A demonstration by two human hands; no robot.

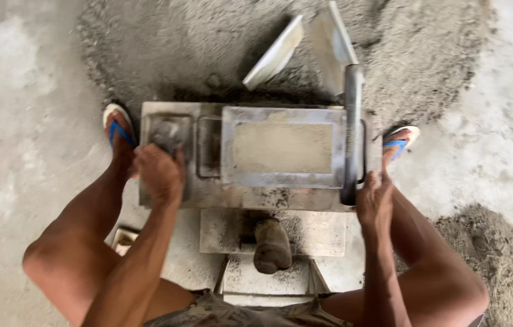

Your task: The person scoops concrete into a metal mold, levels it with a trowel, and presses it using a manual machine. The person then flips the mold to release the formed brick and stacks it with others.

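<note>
- One metal block press (250,194), grey and dusted with cement, low on the floor between my knees.
- One rectangular mould frame (283,114) on top of the press, filled level with one bed of pale sandy mix (282,147).
- One dark metal lever bar (352,121), running along the right edge of the frame from back to front.
- One small square pocket (168,130) at the left end of the press, holding a lump of grey mix.
- My left hand (159,172): one, fingers curled down over the front lip of that pocket, touching the mix; whether they grip anything I cannot tell, since the fingertips are hidden under the knuckles.
- My right hand (374,203): one, fingers wrapped shut round the near end of the lever bar.
- Two flat pale boards (274,51), leaning tilted behind the press; the right one is partly hidden by the bar.
- Two sandals with blue straps (397,145), one on each foot, either side of the press.
- One dark stubby handle (272,245) on the concrete slab below the press; its kind is hard to make out.
- Two heaps of grey sand mix (426,60): one large behind the press, one smaller at lower right, cut off by the edge.
- My thighs and forearms run out of the bottom of the view.
</note>
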